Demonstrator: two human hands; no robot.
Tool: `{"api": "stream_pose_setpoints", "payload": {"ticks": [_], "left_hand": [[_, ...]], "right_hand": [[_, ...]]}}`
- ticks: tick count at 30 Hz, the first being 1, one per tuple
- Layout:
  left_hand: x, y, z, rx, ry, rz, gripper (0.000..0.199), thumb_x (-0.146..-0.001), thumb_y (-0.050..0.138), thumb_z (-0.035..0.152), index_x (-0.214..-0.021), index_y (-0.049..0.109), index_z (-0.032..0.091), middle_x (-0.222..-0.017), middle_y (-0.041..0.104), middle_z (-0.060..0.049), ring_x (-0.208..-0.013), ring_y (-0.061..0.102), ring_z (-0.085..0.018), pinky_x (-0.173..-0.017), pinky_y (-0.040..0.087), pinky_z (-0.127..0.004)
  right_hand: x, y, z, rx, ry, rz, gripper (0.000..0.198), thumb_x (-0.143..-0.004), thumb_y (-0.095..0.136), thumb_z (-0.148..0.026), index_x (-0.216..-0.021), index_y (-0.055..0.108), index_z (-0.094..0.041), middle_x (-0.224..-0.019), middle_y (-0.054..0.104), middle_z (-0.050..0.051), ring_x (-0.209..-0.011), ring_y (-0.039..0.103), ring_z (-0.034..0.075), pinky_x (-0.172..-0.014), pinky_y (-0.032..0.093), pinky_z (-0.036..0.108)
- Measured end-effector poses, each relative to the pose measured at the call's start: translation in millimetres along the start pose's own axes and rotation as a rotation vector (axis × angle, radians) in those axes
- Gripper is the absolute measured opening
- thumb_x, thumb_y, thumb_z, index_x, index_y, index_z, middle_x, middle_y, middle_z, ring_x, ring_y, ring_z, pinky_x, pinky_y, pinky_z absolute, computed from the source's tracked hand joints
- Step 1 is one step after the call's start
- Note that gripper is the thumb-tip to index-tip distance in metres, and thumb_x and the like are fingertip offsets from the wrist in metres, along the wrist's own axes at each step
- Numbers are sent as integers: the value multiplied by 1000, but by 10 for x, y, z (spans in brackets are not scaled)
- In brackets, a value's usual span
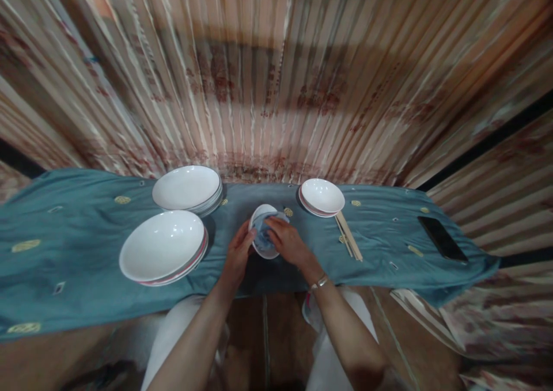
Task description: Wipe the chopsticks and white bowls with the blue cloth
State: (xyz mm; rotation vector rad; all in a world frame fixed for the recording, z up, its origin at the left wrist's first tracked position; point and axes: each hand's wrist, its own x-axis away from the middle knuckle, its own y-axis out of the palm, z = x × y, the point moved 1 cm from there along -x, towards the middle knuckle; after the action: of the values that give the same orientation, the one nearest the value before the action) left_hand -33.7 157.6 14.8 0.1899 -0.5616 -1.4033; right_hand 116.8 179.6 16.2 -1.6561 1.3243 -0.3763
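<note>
Forearms (196,333): they reached up from the lower edge of the frame and converged at its centre, a bracelet (319,281) on the right wrist.
Small bowl (262,209): it was at the centre of the frame, between the two hands, its mouth turned toward the camera, presumably so that the inside could be seen and reached. Shadow and fingers hid its base, so whether it touched the tablecloth (380,253) could not be told.
Left hand (239,250): it gripped the bowl by its left side, probably to steady it against pressure from the other hand.
Right hand (285,238): its fingers were bunched around the blue cloth (260,224) and held it against the bowl's inside, seemingly to keep the fabric close to the curved wall.
Large bowls (162,247): they stood nested at middle left, just in front of a pile of white dishes (188,186); stacking likely saved room and left the middle free for the hands.
Smaller bowls (323,195): they stood nested right of centre, apart from the wider ones, perhaps sorted by size.
Chopsticks (349,238): they lay bundled just below that stack, slanting toward lower right.
Phone (443,238): it lay flat at the right, well apart from the dishes, perhaps to keep it out of the way.
</note>
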Motion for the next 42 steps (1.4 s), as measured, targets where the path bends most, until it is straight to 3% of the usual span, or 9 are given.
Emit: {"api": "stream_pose_setpoints", "payload": {"ticks": [6, 12, 17, 23, 26, 30, 36, 42], "left_hand": [[-18, -70, -36, -33, -18, -26, 63, -60, 82, 48, -115, 69, 20, -118, 70, -10, -104, 65, -28, -81, 56, -35], [-32, -93, -52, -36, -18, 4, 62, -58, 82, 49, -112, 69, 19, -114, 71, -9, -98, 66, -26, -76, 56, -33], [-19, -60, -36, -24, -15, -11, 60, -57, 83, 48, -109, 70, 20, -116, 71, -9, -100, 67, -27, -76, 56, -31], [-11, -73, -56, -24, -18, -14, 59, -58, 83, 48, -108, 72, 19, -114, 72, -9, -102, 67, -28, -80, 56, -33], [4, -72, -76, -33, -46, -23, 60, -60, 81, 49, -110, 71, 18, -112, 72, -11, -100, 68, -28, -78, 57, -35], [21, -54, -86, -53, -54, -42, 54, -64, 79, 47, -111, 71, 20, -118, 70, -10, -104, 66, -29, -77, 58, -34], [40, -43, -110, -58, -76, -84, 54, -65, 79, 45, -114, 71, 23, -122, 68, -9, -108, 65, -30, -80, 58, -36], [54, -42, -113, -88, -81, -52, 56, -63, 80, 46, -114, 71, 24, -121, 69, -9, -107, 65, -30, -82, 58, -38]], "right_hand": [[-40, 115, -47, 146, -10, -104, 45, -89, 40, -5, -131, 55, -10, -136, 53, 20, -126, 52, 25, -106, 44, 42], [71, 91, -93, 122, 43, -197, 43, -85, 45, -4, -125, 61, -13, -128, 61, 17, -119, 58, 24, -103, 46, 40], [144, 65, -134, -150, 43, -220, 37, -86, 47, -12, -118, 65, -17, -120, 68, 10, -110, 64, 22, -97, 49, 37], [136, 165, -218, -618, 114, -18, 57, -79, 52, -14, -136, 49, -19, -123, 66, 8, -112, 63, 20, -97, 49, 35], [125, 201, -249, -711, 113, 37, 52, -82, 50, -17, -134, 50, -19, -125, 64, 9, -113, 62, 19, -99, 48, 34], [140, 221, -247, -606, 98, 84, 54, -83, 51, -17, -137, 47, -18, -136, 57, 11, -123, 56, 20, -106, 43, 36], [117, 202, -101, -244, 38, 136, 53, -93, 39, -17, -146, 38, -18, -156, 32, 13, -145, 27, 21, -118, 26, 44], [67, 105, 33, -30, 16, 92, 55, -92, 36, -11, -147, 37, -15, -153, 35, 16, -144, 30, 23, -118, 30, 46]]}}
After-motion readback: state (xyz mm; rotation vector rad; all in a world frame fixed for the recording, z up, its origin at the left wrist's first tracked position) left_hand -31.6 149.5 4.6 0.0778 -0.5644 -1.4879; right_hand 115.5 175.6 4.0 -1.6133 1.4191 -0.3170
